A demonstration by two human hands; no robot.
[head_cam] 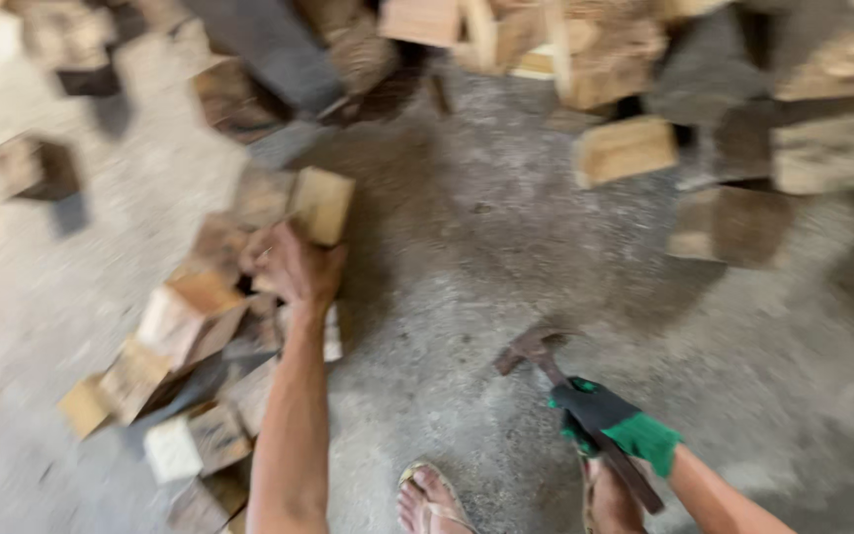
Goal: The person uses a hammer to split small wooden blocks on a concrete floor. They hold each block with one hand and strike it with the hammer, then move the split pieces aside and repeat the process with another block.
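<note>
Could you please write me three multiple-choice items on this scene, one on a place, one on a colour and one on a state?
1. Where is the pile of wood blocks that the left hand reaches into?
A. on the person's left
B. on the person's right
C. on a bench

2. What colour is the glove on the right hand?
A. red
B. black and green
C. white

3. What state is the hatchet in?
A. stuck in a block
B. lying loose on the floor
C. held by its handle, head low

Answers: 1 A, the pile lies on the floor to the left; 2 B, dark fingers, green cuff; 3 C, the gloved grip wraps the handle.
</note>
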